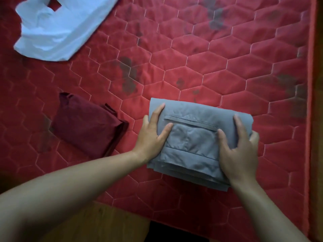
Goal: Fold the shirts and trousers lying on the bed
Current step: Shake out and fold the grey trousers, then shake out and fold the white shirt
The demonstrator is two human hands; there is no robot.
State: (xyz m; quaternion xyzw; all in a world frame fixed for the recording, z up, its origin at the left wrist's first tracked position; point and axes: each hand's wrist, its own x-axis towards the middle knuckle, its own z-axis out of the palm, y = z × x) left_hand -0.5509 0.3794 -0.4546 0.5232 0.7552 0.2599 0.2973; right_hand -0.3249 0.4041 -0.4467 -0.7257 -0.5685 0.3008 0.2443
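Grey trousers (194, 142), folded into a thick rectangle with a back pocket facing up, lie on the red quilted mattress (209, 67) near its front edge. My left hand (153, 135) rests flat on the bundle's left side, fingers spread. My right hand (239, 151) grips the right end, fingers on top and thumb wrapped around the edge. A dark maroon garment (87, 128) lies folded to the left of the trousers. A light blue shirt (59, 30) lies unfolded and crumpled at the far left corner of the mattress.
The mattress has dark stains in its middle and right parts. Its raised red border (311, 84) runs along the right side. A wooden bed frame (104, 220) shows below the front edge, with a dark gap beside it.
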